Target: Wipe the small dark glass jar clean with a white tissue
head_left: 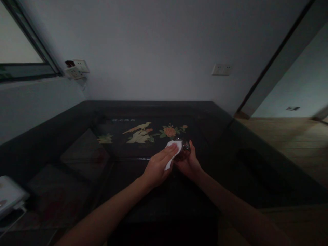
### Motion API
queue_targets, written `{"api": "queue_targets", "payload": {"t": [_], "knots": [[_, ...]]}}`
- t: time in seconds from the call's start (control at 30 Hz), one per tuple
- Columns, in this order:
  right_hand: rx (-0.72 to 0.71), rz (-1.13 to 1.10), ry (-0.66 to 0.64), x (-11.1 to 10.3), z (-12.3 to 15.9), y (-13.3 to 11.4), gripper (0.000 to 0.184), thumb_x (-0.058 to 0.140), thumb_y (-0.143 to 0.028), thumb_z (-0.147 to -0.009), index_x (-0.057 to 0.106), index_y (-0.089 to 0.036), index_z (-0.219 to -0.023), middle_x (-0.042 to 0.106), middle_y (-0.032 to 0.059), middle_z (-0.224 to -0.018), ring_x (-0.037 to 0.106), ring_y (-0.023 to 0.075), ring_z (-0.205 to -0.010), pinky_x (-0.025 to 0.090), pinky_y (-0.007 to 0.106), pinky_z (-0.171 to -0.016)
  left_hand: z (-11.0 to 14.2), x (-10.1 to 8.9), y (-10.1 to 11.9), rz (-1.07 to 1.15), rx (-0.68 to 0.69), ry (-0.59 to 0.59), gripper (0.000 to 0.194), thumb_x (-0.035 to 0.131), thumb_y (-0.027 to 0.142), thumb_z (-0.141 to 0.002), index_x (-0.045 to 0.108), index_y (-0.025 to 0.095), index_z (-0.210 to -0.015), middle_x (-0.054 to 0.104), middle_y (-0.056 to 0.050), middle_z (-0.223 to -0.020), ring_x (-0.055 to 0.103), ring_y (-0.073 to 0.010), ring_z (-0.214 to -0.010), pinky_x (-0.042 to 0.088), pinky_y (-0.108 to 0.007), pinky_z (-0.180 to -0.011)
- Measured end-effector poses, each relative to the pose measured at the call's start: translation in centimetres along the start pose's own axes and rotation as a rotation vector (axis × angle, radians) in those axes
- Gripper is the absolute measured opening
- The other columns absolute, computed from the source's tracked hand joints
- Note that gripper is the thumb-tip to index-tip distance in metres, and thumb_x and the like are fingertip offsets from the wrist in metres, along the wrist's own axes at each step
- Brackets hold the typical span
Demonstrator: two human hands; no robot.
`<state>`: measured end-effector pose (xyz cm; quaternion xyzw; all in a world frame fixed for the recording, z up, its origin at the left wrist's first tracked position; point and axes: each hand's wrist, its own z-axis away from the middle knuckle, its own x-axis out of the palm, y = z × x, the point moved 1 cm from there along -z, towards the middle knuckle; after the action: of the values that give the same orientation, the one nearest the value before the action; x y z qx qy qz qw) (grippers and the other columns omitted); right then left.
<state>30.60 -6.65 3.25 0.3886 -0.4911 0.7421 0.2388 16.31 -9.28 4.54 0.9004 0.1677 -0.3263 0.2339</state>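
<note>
My left hand (159,166) is closed on a white tissue (169,164), its fingers pressing the tissue against the side of a shiny, rounded, see-through glass object (186,147). The dim light hides whether that object is a cup or a jar. From the right and below, my right hand (191,164) wraps round the glass object, with the thumb up along its side. Both hands are close together over the dark glossy table (164,201), just in front of its painted panel of birds and flowers (140,133).
At the left edge lies a white device (11,193) with a white cable (16,218). A long dark object (258,167) lies on the table's right side. Wall sockets (221,69) are behind the table, with more sockets (77,69) in the left corner near a window. Wooden floor (287,136) shows at right.
</note>
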Motion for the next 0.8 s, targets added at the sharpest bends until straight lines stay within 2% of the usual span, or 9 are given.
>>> {"api": "queue_targets", "payload": {"t": [0.13, 0.2, 0.3, 0.4, 0.5, 0.63, 0.8], "knots": [[0.061, 0.002, 0.003, -0.2, -0.2, 0.8, 0.046, 0.032, -0.052, -0.091, 0.066, -0.021, -0.091, 0.067, 0.0007, -0.068, 0.059, 0.0151, -0.061, 0.046, 0.027, -0.062, 0.0, 0.0, 0.3, 0.037, 0.044, -0.046, 0.056, 0.036, 0.012, -0.088, 0.027, 0.02, -0.143, 0.039, -0.011, -0.144, 0.034, -0.02, -0.133, 0.036, -0.04, -0.108], [0.109, 0.039, -0.014, -0.3, -0.1, 1.2, 0.044, 0.033, -0.051, -0.091, 0.066, -0.022, -0.093, 0.068, 0.0009, -0.071, 0.06, 0.0158, -0.064, 0.047, 0.029, -0.064, 0.0, 0.1, 0.1, 0.044, 0.007, -0.072, 0.058, 0.037, 0.012, -0.088, 0.024, 0.02, -0.144, 0.033, -0.01, -0.147, 0.03, -0.0209, -0.135, 0.034, -0.041, -0.109], [0.175, 0.108, -0.032, -0.2, 0.2, 1.6, 0.046, 0.031, -0.051, -0.092, 0.066, -0.021, -0.09, 0.066, 0.0004, -0.065, 0.059, 0.0153, -0.058, 0.046, 0.027, -0.057, 0.0, 0.2, -0.4, 0.037, -0.091, -0.067, 0.058, 0.037, 0.014, -0.088, 0.023, 0.018, -0.144, 0.029, -0.01, -0.149, 0.025, -0.0213, -0.137, 0.03, -0.042, -0.111], [0.17, 0.153, -0.048, 0.1, 0.5, 1.4, 0.052, 0.027, -0.053, -0.092, 0.065, -0.019, -0.083, 0.065, 0.0015, -0.062, 0.056, 0.0144, -0.052, 0.042, 0.025, -0.05, -0.1, 0.2, -0.7, 0.028, -0.165, -0.03, 0.053, 0.033, 0.016, -0.09, 0.027, 0.018, -0.143, 0.032, -0.01, -0.147, 0.027, -0.0203, -0.136, 0.029, -0.041, -0.111], [0.099, 0.131, -0.061, 0.3, 0.5, 0.8, 0.054, 0.028, -0.056, -0.091, 0.066, -0.019, -0.083, 0.067, 0.0035, -0.066, 0.057, 0.0149, -0.052, 0.042, 0.026, -0.05, -0.2, 0.1, -0.7, 0.023, -0.191, -0.015, 0.049, 0.031, 0.018, -0.092, 0.032, 0.017, -0.141, 0.035, -0.01, -0.146, 0.03, -0.0199, -0.135, 0.031, -0.04, -0.111], [0.008, 0.009, 0.019, 0.1, 0.2, 0.0, 0.051, 0.029, -0.054, -0.091, 0.067, -0.02, -0.084, 0.068, 0.0035, -0.067, 0.059, 0.0161, -0.059, 0.045, 0.027, -0.055, -0.2, 0.2, -0.4, 0.016, -0.15, 0.002, 0.046, 0.033, 0.017, -0.092, 0.037, 0.017, -0.138, 0.042, -0.011, -0.141, 0.035, -0.0193, -0.132, 0.034, -0.039, -0.109], [0.002, -0.015, 0.052, -0.4, -0.2, -0.1, 0.047, 0.034, -0.054, -0.089, 0.066, -0.02, -0.087, 0.066, 0.0014, -0.065, 0.06, 0.0163, -0.061, 0.047, 0.028, -0.059, 0.2, 0.3, 0.1, 0.046, -0.007, -0.022, 0.052, 0.035, 0.012, -0.09, 0.032, 0.021, -0.14, 0.044, -0.01, -0.14, 0.037, -0.0192, -0.131, 0.037, -0.041, -0.107]]}}
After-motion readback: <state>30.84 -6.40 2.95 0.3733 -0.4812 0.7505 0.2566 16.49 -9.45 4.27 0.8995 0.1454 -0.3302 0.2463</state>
